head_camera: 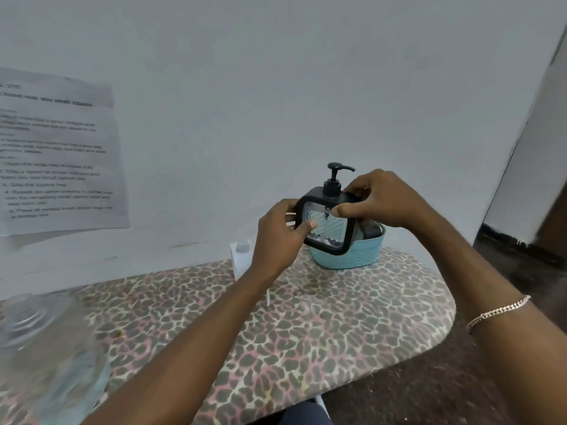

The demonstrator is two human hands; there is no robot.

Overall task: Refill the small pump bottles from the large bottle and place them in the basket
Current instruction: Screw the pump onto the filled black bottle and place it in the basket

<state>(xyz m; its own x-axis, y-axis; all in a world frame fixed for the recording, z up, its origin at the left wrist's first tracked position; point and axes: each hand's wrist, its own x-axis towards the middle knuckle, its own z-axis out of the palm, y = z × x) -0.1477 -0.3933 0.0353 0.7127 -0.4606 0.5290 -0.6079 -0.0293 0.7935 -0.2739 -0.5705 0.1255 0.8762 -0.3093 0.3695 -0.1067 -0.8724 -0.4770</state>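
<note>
pump bottle [327, 230], one, in left hand [277, 237], right hand [383, 201].

The small pump bottle [326, 228] is square and clear, with a black frame and a black pump head. It is held almost upright, just above the basket [346, 259], at its 10 o'clock side. The basket is light blue and ribbed, and something dark lies inside it.
</note>
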